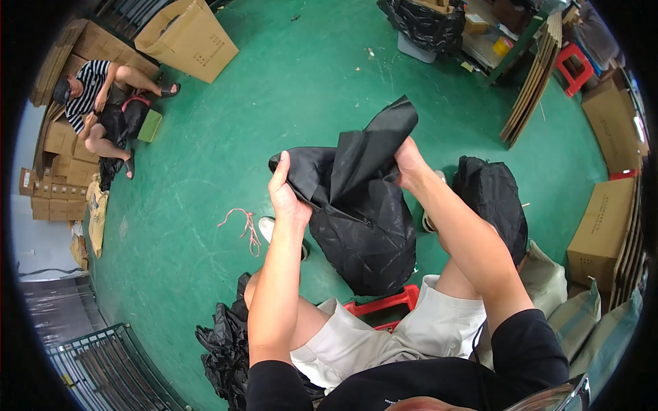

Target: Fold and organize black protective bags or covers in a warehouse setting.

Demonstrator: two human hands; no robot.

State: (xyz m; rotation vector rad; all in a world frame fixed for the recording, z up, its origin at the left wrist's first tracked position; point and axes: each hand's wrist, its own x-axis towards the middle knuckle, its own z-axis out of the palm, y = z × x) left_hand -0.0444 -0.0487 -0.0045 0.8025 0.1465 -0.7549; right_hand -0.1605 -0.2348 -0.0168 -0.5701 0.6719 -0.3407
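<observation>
A large black fabric bag hangs between my knees, its lower part creased and bulging. My left hand grips the bag's left upper edge, thumb up and fingers hidden behind the cloth. On the other side, my right hand is closed on the upper right of the bag, where a wide flap of cloth stands up and folds over. What is inside the bag cannot be seen. Another black bag rests on the floor beside my right leg.
A red plastic stool shows between my legs. Pink string lies near my left shoe. Black plastic is heaped at my left, and pale sacks stand at my right. Another person sits far left near a cardboard box.
</observation>
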